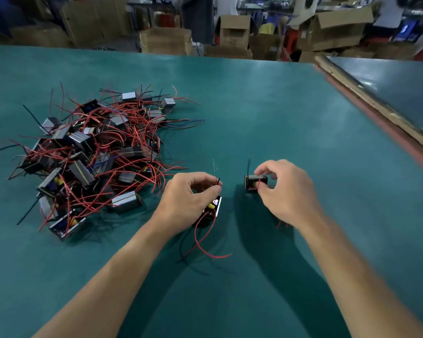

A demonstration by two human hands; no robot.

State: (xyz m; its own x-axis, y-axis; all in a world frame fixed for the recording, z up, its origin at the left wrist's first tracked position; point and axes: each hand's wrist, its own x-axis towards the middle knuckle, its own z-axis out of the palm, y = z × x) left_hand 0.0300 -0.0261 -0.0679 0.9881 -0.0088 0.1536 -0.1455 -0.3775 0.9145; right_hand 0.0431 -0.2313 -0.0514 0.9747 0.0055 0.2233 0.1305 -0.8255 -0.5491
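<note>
Between the curled thumb and forefinger of the left hand (191, 193) sit the tips of a red and a black lead (218, 182), pinched together and pointing up, probably so the pair can be evened or twisted. The left transformer (214, 206) they belong to sits just under the palm, and its long red wire (214, 256) trails back toward the person. The right hand (287, 191) has its fingers curled round the right transformer (254, 182), with thumb and forefinger nipping a red lead at its face, seemingly to steady the block while the wire is worked. Whether that block stands on the surface or is lifted just clear I cannot tell. The hands are near each other but not touching. Well off to the left lies a pile (91, 152) of the same small transformers, their red and black leads tangled, most likely the stock to draw from. Everything rests on a blue-green table (279, 118). A grey neighbouring table (401, 86) runs along its right edge. Beyond the far edge stand open cardboard boxes (165, 43) and blurred people at work.
</note>
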